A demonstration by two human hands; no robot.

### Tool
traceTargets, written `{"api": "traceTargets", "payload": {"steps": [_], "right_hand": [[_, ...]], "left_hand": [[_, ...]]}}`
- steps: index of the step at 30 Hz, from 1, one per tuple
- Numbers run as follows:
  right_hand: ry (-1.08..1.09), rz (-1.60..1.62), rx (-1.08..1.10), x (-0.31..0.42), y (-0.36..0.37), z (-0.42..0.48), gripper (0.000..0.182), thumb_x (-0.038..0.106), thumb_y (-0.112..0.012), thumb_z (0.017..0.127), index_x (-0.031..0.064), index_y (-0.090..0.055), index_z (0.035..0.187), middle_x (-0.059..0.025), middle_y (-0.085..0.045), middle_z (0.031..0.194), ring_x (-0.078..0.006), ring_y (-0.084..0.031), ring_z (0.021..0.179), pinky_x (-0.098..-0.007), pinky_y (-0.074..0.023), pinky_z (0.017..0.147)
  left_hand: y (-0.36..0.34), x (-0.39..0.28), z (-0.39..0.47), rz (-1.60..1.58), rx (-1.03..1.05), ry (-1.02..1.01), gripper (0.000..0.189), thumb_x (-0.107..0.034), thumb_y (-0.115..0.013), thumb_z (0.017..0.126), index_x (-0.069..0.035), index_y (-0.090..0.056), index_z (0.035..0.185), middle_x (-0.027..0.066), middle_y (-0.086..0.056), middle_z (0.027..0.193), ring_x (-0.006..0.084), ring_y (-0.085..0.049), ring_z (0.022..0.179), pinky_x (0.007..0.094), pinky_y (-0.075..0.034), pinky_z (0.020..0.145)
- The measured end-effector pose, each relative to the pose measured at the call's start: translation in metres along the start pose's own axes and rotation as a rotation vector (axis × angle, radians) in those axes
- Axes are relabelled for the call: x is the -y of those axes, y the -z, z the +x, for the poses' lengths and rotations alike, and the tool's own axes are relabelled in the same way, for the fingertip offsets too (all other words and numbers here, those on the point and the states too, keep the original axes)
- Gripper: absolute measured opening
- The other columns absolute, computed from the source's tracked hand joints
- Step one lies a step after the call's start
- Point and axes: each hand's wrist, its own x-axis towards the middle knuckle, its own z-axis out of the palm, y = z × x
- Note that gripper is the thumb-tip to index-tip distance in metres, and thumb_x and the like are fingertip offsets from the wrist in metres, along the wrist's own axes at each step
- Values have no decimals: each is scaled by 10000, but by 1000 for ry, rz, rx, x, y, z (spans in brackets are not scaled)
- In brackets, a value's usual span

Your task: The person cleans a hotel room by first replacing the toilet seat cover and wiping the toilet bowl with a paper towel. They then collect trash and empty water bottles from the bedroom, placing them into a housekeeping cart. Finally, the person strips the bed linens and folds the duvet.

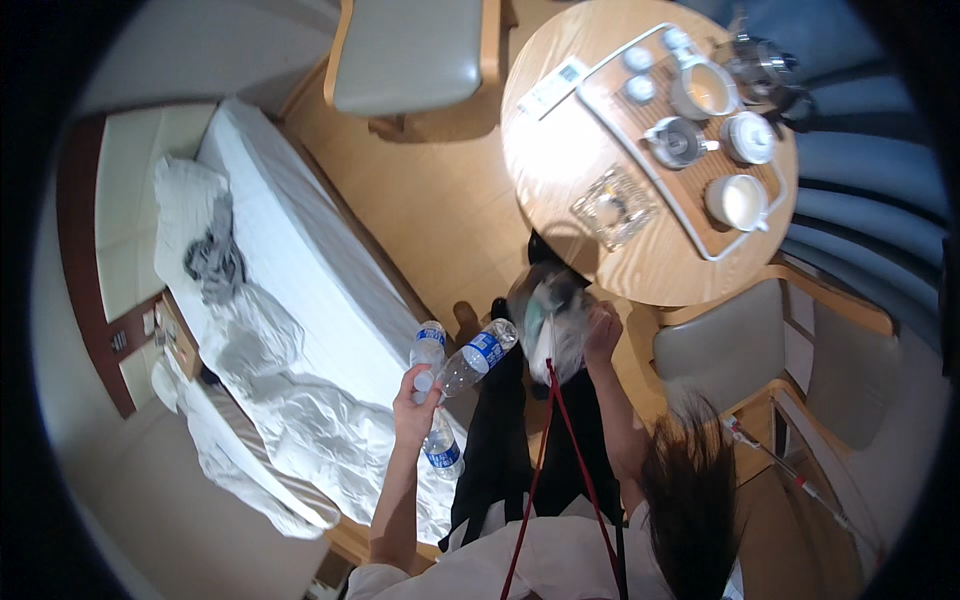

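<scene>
My left hand point(417, 411) grips several clear plastic bottles with blue labels near their caps. One bottle point(480, 357) points toward the upper right, one point(429, 342) points away from me, and another point(442, 450) hangs below the hand. My right hand point(602, 334) is at the side of a blurred, transparent plastic bag point(551, 319) and seems to hold its edge. Inside the bag are whitish, greenish and dark contents that I cannot make out. A red cord point(553, 382) hangs in front of the bag's lower part.
A round wooden table point(555, 202) bears a tea tray point(645, 169) with cups and pots, a glass ashtray point(615, 208) and a remote control point(553, 88). A bed point(315, 255) lies on the left. Chairs stand at the top point(409, 56) and right point(724, 341).
</scene>
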Motion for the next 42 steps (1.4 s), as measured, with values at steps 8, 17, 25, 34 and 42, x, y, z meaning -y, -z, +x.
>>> {"api": "traceTargets", "payload": {"steps": [8,17,25,34,42], "right_hand": [[214,-760,-24,101,-41,79,199,218,-510,877,27,-559,848,-94,-436,595,-197,-493,567,-350,-410,515],[-201,-689,14,81,-30,60,295,216,-426,849,-19,-602,824,-228,-596,799,-393,-579,759,-479,-457,653],[-817,-330,-472,88,85,-134,399,321,-434,845,-20,-642,849,-243,-615,882,-411,-582,823,-460,-449,758],[-873,-234,-1092,-13,258,-378,395,292,-449,874,-60,-627,881,-258,-620,849,-402,-604,772,-461,-466,700],[-1097,-49,-1386,-24,381,-584,511,436,-392,871,-28,-600,922,-291,-593,875,-469,-556,838,-517,-428,711]], "left_hand": [[29,-49,-9,109,5,-206,331,-80,-639,798,-75,-537,1113,80,-602,764,111,-572,600,241,-476,523],[49,-113,29,312,267,-327,340,-125,-658,799,-96,-544,1118,79,-609,772,122,-585,607,258,-491,518],[-13,-204,4,684,534,-692,328,-186,-647,810,-127,-546,1116,57,-579,643,116,-566,524,265,-456,494],[-202,-192,-151,957,861,-1003,359,-274,-642,794,-174,-548,1125,89,-582,604,154,-581,537,297,-465,536],[-372,-73,-378,1001,1198,-1081,310,-201,-627,816,-135,-550,1108,55,-610,688,116,-574,568,261,-469,540]]}}
